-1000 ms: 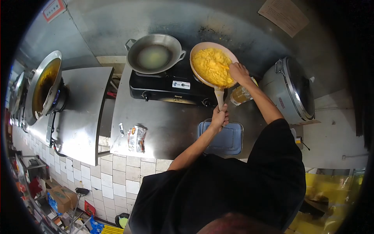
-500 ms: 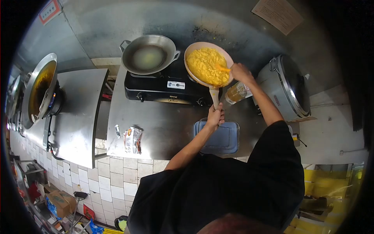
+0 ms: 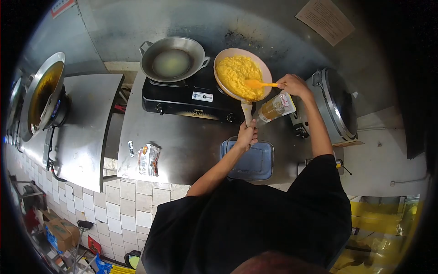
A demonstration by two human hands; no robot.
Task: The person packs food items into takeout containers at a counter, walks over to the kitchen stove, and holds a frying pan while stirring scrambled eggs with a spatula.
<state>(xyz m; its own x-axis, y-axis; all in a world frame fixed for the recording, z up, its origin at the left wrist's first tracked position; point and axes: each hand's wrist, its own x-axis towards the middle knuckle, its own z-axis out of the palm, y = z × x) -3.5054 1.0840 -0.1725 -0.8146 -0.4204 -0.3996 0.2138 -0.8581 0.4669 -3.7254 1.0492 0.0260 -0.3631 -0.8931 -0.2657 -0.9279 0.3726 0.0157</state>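
- Now, stretching beneath both hands, it's the steel counter (image 3: 191, 146).
- Ahead and left of the left hand (image 3: 247, 135), a black stove (image 3: 175, 107), "Rinnai" readable across its front!
- Right of the right hand (image 3: 295, 85), a big lidded pot (image 3: 335, 105).
- Far left of the right hand, a two-handled wok (image 3: 194, 52), pale liquid inside.
- Straight ahead of the left hand, the frying pan (image 3: 264, 68), its handle gripped in that fist, scrambled egg (image 3: 237, 73) heaped inside.
- Just nearer than the left hand, a blue-topped tray (image 3: 251, 160).
- Between the hands, a pouch (image 3: 277, 108), its red label too small to read.
- And the orange spatula (image 3: 258, 84): right fingers pinch its handle, blade in the egg!
- Smallest, left of both hands, the stove's white sticker (image 3: 202, 96), print illegible.
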